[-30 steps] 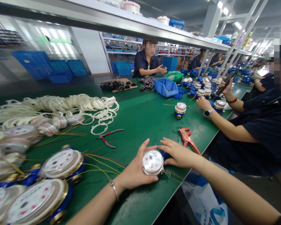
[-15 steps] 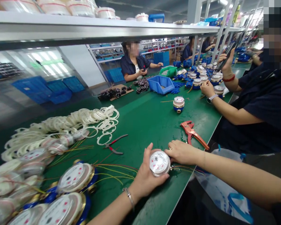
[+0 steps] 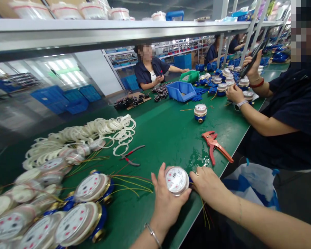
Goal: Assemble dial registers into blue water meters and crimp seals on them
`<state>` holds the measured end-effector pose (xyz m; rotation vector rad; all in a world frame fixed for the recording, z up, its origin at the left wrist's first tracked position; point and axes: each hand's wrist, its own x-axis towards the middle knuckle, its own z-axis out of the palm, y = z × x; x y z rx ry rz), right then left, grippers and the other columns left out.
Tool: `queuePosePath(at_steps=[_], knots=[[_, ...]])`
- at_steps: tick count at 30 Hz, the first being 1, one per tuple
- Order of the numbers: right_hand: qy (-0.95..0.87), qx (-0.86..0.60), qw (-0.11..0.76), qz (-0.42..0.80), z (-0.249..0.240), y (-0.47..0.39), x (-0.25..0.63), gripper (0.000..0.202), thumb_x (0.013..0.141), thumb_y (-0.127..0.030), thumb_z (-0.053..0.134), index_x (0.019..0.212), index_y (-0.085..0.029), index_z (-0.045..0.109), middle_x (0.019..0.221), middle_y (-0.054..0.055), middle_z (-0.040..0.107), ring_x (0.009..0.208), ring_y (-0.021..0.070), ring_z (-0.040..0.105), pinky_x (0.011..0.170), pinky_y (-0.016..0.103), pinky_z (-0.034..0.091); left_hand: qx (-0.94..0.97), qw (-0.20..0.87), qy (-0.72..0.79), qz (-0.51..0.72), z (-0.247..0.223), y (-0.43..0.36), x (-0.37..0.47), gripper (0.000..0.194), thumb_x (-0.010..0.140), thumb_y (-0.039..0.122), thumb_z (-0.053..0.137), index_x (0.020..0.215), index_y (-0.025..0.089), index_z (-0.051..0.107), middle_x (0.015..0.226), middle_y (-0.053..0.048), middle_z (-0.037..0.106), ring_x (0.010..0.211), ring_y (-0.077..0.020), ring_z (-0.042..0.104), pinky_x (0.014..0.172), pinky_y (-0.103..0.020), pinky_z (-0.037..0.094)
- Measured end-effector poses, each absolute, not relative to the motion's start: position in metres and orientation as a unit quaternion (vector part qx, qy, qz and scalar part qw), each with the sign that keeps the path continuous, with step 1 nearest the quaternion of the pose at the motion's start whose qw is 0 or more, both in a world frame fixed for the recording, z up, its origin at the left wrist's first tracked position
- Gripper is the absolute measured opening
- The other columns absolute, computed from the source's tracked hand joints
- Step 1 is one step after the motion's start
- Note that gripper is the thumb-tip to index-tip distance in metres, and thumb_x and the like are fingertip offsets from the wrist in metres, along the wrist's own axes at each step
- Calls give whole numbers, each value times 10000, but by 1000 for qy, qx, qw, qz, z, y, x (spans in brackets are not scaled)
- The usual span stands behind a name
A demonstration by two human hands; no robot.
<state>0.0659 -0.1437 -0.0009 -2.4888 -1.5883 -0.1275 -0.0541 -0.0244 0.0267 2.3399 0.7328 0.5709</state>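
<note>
A round water meter [image 3: 176,180] with a white dial and clear cover sits near the bench's front edge. My left hand [image 3: 168,193] wraps around it from the left, thumb in front. At its right side is my right hand [image 3: 206,181], with fingers curled down against a bit of dark blue. What those fingers hold is hidden. Thin yellow and red wires [image 3: 204,212] hang below my right hand over the bench edge. Beyond it lie orange-handled cutters [image 3: 214,145], next to some wet spots. Red-and-grey pliers [image 3: 129,158] lie further left, jaws apart.
Several blue-bodied meters [image 3: 79,221] and wired dial units fill the left side, with a heap of white rings [image 3: 80,135] behind. Another meter [image 3: 200,113] stands mid-bench. Beyond are a blue bin [image 3: 181,91] and a green bin [image 3: 189,76]. Co-workers sit opposite and at right. A shelf [image 3: 119,29] runs overhead.
The view has shifted slightly. The wires by my right hand now hang down over the edge instead of stretching right. My right hand has turned more downward; my left still holds the meter.
</note>
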Motion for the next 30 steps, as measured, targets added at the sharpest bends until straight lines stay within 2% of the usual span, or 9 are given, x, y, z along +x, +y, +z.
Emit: queuePosePath(at_steps=[3,11,16,18,20,23,26,28,30], knots=[[-516,-849,101,-45,-5,-147,55,90,848,-224,547,915,-220,487,857,57,513,818,257,487,693,365,361,859,309,332,238,24,-39,-55,924,670,329,719,1403,158,183,1351,-151,426,1388,-357,123,1093,-621,149],[-469,-872,127,-60,-9,-153,32,24,874,-214,500,885,-230,514,801,42,525,751,239,479,652,354,337,802,313,395,319,20,-57,-49,883,659,315,724,1390,194,245,1334,-151,432,1335,-348,286,1087,-569,230],[-478,-865,148,-29,1,-157,35,144,906,-317,451,967,-235,553,837,54,558,791,240,495,682,362,351,790,327,397,333,16,-59,-50,867,662,323,732,1376,205,255,1353,-156,402,1295,-339,361,1079,-538,275],[-482,-861,164,-19,4,-161,38,201,896,-341,479,1062,-256,553,909,60,583,860,242,508,746,382,358,789,337,393,331,13,-58,-53,865,676,332,726,1377,199,237,1356,-168,396,1288,-337,374,1077,-544,276],[-482,-855,187,-32,8,-165,41,254,868,-378,530,1107,-296,558,1082,78,581,1016,271,488,868,449,321,794,349,382,318,10,-57,-55,861,698,346,712,1382,195,211,1360,-181,385,1293,-340,365,1074,-561,270],[-469,-848,239,-54,12,-167,47,211,861,-414,536,1051,-362,611,1297,54,494,1203,303,381,966,518,210,812,354,354,300,8,-57,-62,844,742,367,675,1392,195,166,1378,-189,353,1320,-341,318,1074,-579,258],[-422,-844,331,-5,12,-161,63,225,902,-415,460,903,-340,671,1174,18,583,1132,238,457,942,450,248,828,354,328,285,10,-58,-70,811,800,373,612,1407,195,104,1407,-190,308,1326,-325,312,1075,-569,268],[-371,-838,397,46,7,-155,79,336,906,-450,425,782,-258,672,947,21,646,945,182,550,866,369,323,847,351,312,250,16,-54,-77,780,831,367,570,1413,190,82,1425,-186,283,1323,-309,321,1080,-553,275],[-322,-835,441,73,-1,-151,93,424,911,-476,383,699,-203,628,739,14,622,739,144,563,743,300,375,876,340,284,189,26,-44,-83,753,833,363,564,1415,195,116,1442,-168,270,1329,-298,309,1092,-540,264]])
